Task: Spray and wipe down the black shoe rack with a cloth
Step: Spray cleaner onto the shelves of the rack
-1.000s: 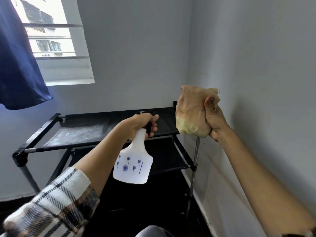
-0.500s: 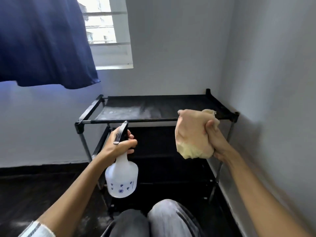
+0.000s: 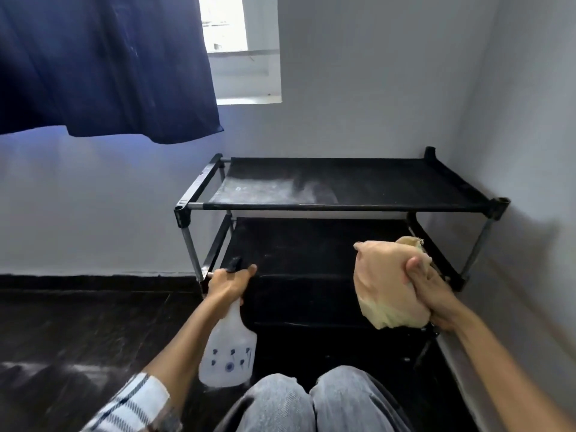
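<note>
The black shoe rack [image 3: 389, 185] stands in the corner against two grey walls. Its top shelf is dusty and pale on the left half. My left hand [image 3: 226, 283] grips the head of a white spray bottle [image 3: 229, 353] with blue flower marks, held low in front of the rack's left side. My right hand [image 3: 431, 291] grips a bunched beige cloth [image 3: 385, 285] in front of the lower shelf on the right. Both hands are clear of the rack.
A dark blue curtain [image 3: 103, 63] hangs at the upper left beside a bright window [image 3: 243, 48]. The floor [image 3: 78, 332] is dark. My knees in grey jeans [image 3: 311, 403] are at the bottom, close to the rack. The right wall runs right next to the rack.
Both hands have dropped from the top shelf's height to the lower shelf. The view has pulled back and lowered, so the whole rack and my knees show.
</note>
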